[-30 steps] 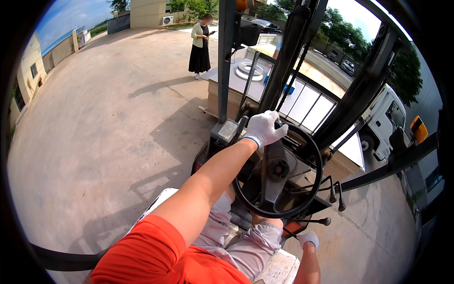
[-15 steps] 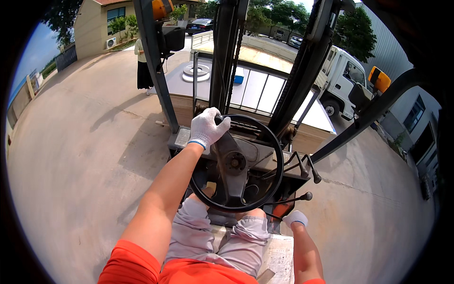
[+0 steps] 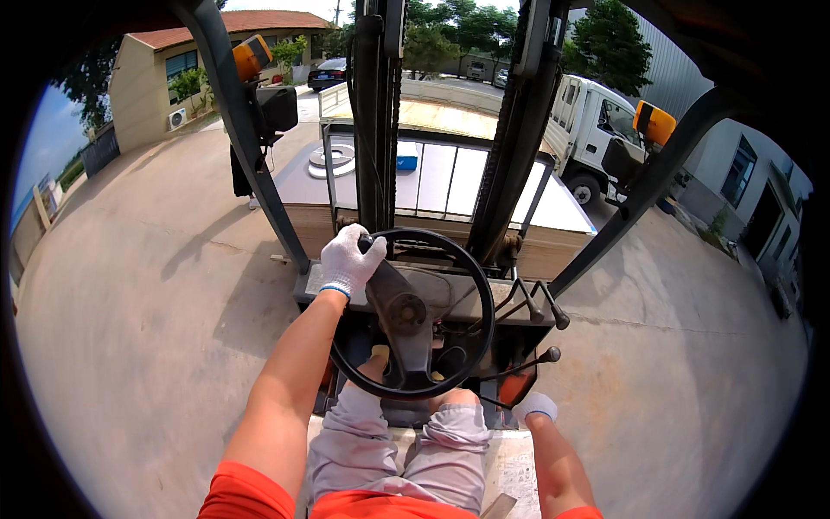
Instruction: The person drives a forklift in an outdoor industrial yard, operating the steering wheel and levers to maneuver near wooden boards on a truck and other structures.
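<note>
Steering wheel, a black round rim on a grey hub, sits at the centre of the forklift dashboard, directly behind the two black mast uprights. The left hand, in a white knit glove, is clenched around the upper-left portion of the rim. The right hand, also gloved in white, rests low at the right edge of the seat, just below the black-knobbed control levers; whether it grips anything cannot be determined. The step in hand appears to be one-handed steering of the forklift toward the flat loaded platform ahead. The next move likely calls for small wheel corrections and a clear line past the white truck.
</note>
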A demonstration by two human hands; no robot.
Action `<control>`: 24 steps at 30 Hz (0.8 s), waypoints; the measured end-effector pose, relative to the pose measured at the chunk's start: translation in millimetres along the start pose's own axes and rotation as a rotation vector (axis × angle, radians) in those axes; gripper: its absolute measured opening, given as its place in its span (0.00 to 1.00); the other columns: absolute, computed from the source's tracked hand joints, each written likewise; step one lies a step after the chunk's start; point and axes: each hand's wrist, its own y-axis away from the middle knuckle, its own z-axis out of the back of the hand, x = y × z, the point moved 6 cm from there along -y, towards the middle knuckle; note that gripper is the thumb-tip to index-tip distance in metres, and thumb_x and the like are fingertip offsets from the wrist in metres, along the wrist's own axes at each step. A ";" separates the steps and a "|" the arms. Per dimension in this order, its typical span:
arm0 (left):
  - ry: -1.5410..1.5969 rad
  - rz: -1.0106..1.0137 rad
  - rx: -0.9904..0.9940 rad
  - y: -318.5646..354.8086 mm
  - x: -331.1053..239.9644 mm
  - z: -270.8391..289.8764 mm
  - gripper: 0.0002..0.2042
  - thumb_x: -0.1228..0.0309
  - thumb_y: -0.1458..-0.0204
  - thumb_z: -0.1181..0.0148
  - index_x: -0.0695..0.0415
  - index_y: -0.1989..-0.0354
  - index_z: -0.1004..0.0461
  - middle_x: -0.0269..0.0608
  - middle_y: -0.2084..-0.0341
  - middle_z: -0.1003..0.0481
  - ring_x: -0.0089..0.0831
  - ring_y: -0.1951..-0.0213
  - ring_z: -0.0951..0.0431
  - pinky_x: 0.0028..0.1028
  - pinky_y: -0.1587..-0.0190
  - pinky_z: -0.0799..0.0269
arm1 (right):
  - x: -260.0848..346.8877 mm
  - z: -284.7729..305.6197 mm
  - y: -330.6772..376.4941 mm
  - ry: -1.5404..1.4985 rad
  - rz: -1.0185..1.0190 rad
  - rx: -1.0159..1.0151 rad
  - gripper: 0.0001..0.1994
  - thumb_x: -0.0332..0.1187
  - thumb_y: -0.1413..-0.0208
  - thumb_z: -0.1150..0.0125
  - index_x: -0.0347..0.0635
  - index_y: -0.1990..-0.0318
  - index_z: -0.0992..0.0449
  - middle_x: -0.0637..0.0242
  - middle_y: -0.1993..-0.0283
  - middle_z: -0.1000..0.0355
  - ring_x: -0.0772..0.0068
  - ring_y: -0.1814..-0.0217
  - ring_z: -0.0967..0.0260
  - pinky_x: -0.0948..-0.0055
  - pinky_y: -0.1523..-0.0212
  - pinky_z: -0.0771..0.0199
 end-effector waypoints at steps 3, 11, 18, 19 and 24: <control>0.009 0.022 0.033 -1.4 -0.7 -2.6 0.21 0.47 0.46 0.31 0.56 0.63 0.19 0.48 0.67 0.17 0.53 0.62 0.15 0.46 0.56 0.19 | -9.9 -16.7 -0.8 0.004 -0.003 -0.001 0.19 0.45 0.42 0.37 0.48 0.49 0.10 0.51 0.42 0.16 0.46 0.38 0.18 0.55 0.41 0.18; 0.027 0.058 0.094 -0.6 -4.6 1.9 0.23 0.46 0.44 0.33 0.58 0.60 0.19 0.52 0.63 0.18 0.55 0.58 0.16 0.46 0.53 0.20 | -12.1 -25.3 -5.7 -0.056 -0.026 -0.033 0.18 0.46 0.41 0.35 0.49 0.50 0.09 0.52 0.43 0.15 0.48 0.39 0.17 0.55 0.42 0.16; 0.028 0.040 0.069 -0.8 0.6 -1.0 0.24 0.46 0.45 0.31 0.58 0.61 0.18 0.51 0.64 0.18 0.54 0.59 0.15 0.46 0.54 0.20 | -40.3 -91.4 23.3 -0.128 -0.070 -0.057 0.19 0.44 0.44 0.34 0.42 0.53 0.09 0.45 0.47 0.15 0.46 0.42 0.15 0.57 0.44 0.16; 0.025 0.030 0.064 2.3 1.8 -4.3 0.24 0.46 0.45 0.32 0.58 0.61 0.18 0.51 0.65 0.18 0.54 0.60 0.15 0.46 0.53 0.20 | -53.4 -89.1 22.2 -0.110 -0.086 -0.069 0.19 0.44 0.45 0.33 0.43 0.53 0.09 0.45 0.48 0.15 0.46 0.42 0.15 0.57 0.44 0.16; 0.018 0.032 0.040 2.8 0.3 3.1 0.22 0.46 0.46 0.31 0.56 0.61 0.18 0.50 0.66 0.17 0.54 0.59 0.15 0.46 0.54 0.20 | -41.4 -63.2 40.9 -0.134 -0.103 -0.075 0.17 0.40 0.45 0.32 0.44 0.52 0.09 0.49 0.47 0.14 0.46 0.42 0.15 0.56 0.43 0.16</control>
